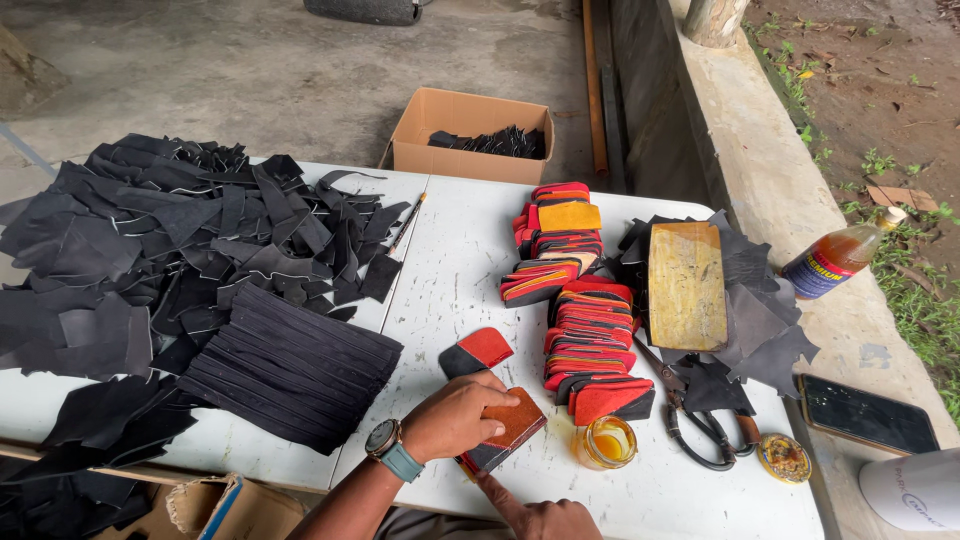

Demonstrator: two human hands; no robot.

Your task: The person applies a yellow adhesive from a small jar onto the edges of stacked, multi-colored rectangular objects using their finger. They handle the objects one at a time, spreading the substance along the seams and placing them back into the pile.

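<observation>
White table: heap of black leather scraps left, rows of red-and-black leather pieces right, small glass jar before them, open cardboard box behind the table.

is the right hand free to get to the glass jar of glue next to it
Probably yes: the right hand presses only a finger on the red and black piece, and the open jar sits close beside it with bare table between.

White tabletop carries black leather scraps, red-black cut pieces, scissors, glue jar, wooden block.
</observation>
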